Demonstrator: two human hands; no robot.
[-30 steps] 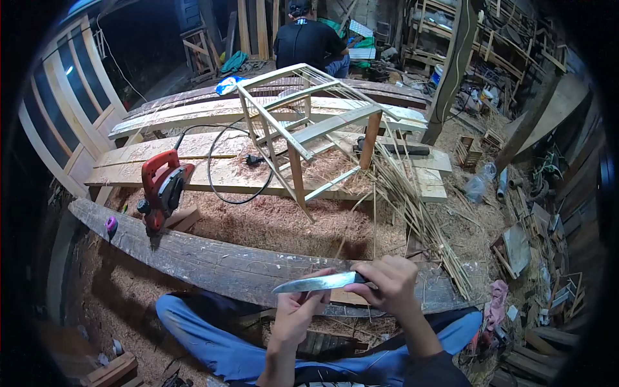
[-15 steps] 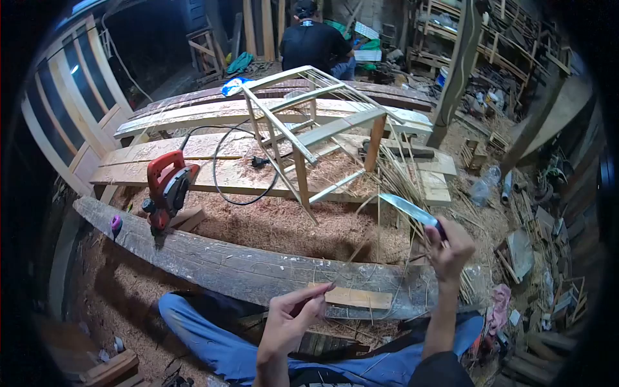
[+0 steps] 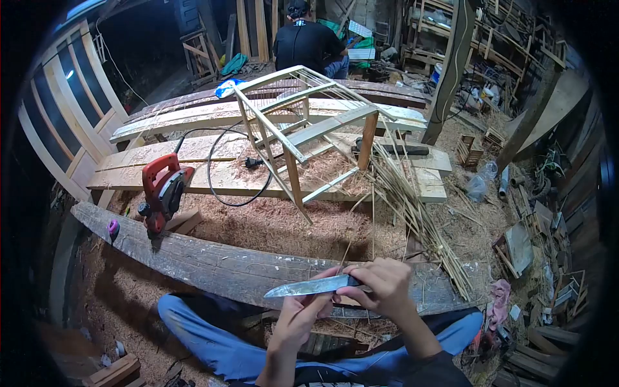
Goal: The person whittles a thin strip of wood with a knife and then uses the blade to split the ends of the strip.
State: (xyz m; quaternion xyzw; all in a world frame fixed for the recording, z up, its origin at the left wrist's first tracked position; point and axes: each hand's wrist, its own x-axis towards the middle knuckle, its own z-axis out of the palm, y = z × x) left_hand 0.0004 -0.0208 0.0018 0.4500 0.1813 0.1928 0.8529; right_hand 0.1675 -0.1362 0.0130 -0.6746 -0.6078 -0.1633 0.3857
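My right hand [image 3: 387, 287] is closed round the dark handle of a knife [image 3: 308, 287], its broad blade pointing left across the front of my other hand. My left hand [image 3: 296, 322] pinches a thin bamboo strip [image 3: 347, 251], whose free end sticks up past the knife. Where exactly the blade meets the strip is hidden by my fingers. Both hands are close together over the near edge of a weathered plank [image 3: 213, 263]. A bundle of thin bamboo strips [image 3: 419, 216] lies just beyond, to the right.
A wooden frame with thin slats [image 3: 329, 127] stands on pale planks [image 3: 122, 174]. A red electric planer [image 3: 164, 193] rests at left, with a black cable [image 3: 209, 164]. A purple-pink object [image 3: 114, 227] sits nearby. Shavings [image 3: 258, 229] cover the ground. Another person [image 3: 304, 45] sits facing away.
My right hand has brought the knife down and left, from raised at the right to across my left hand. My left hand still holds the strip.
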